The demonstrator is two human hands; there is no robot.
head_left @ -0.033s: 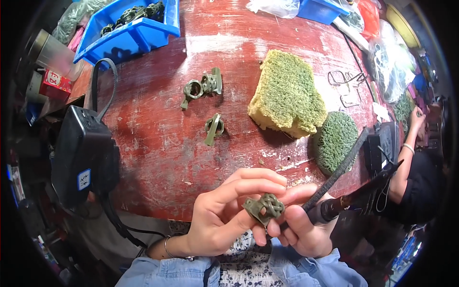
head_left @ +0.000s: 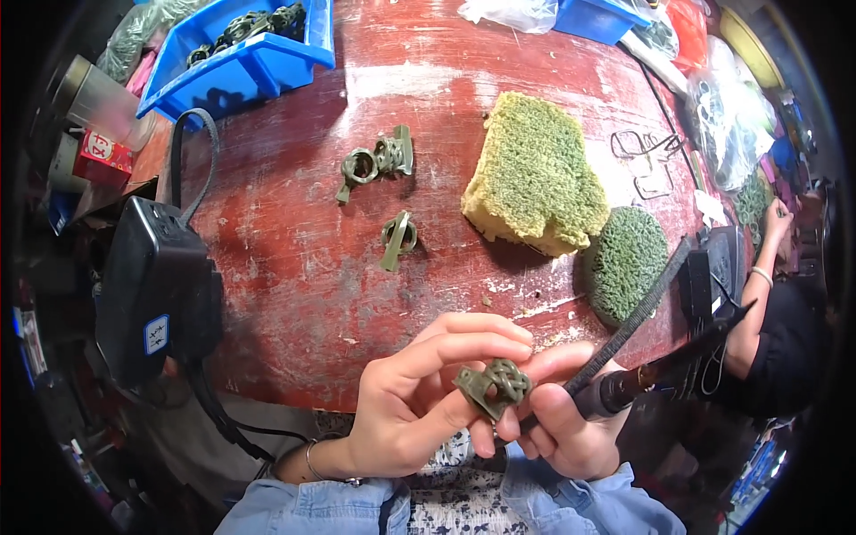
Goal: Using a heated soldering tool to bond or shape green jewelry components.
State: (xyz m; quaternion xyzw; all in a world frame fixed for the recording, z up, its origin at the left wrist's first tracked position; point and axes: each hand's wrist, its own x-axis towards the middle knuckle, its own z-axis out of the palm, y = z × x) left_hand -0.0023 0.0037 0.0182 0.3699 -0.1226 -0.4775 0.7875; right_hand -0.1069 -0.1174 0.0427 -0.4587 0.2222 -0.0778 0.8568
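My left hand (head_left: 406, 392) pinches a dark green ring (head_left: 495, 385) with an openwork, braided-looking front between thumb and fingers. Fingertips of my right hand (head_left: 575, 415) meet it from the other side. That hand also grips a dark pen-like tool (head_left: 617, 392), whose tapered black end points up and right, away from the ring. A long dark ribbed strip (head_left: 633, 316) slants from the same hand toward the upper right; where it begins is hidden. Beyond my hands, similar green pieces lie on the table: a single ring (head_left: 399, 241) and a joined-looking cluster (head_left: 379, 165).
A yellow-green sponge block (head_left: 535, 174) and a rounded green pad (head_left: 627, 267) lie on the worn red table (head_left: 294, 303). At upper left, a blue bin (head_left: 236, 76) holds several green pieces. A black device (head_left: 160, 285) stands left. Another person's arm (head_left: 758, 294) shows at right.
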